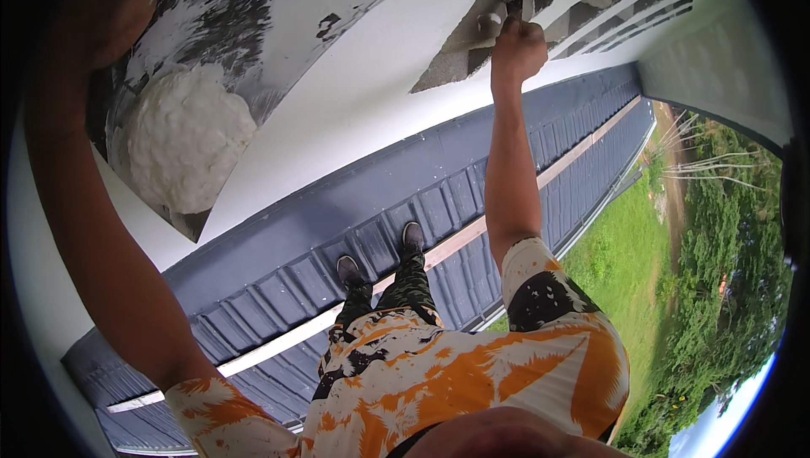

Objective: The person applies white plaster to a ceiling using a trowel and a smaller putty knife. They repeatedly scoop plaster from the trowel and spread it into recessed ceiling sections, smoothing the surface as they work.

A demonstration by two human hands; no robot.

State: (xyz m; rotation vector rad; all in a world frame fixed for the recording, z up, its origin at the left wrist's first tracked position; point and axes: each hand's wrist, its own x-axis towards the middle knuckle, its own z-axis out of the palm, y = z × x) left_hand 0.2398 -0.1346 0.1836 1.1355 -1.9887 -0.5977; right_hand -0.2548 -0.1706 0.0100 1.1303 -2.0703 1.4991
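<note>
My left hand (118,32) grips the edge of a flat, smeared plaster board (291,32) at the upper left; its fingers are partly in shadow. A thick heap of wet white plaster (186,137) sits on the board's near corner. My right hand (519,51) is closed in a fist around a dark-handled hand tool (513,7), raised against the wall at a rough grey recess (460,57). The tool's working end is hard to make out there.
A white wall (354,78) runs along the far side, with slatted vent openings (624,2) at the upper right. I stand on a dark ribbed metal roof (278,289) crossed by a long wooden batten (456,243). Past the roof edge lie grass (612,247) and trees (726,264), well below.
</note>
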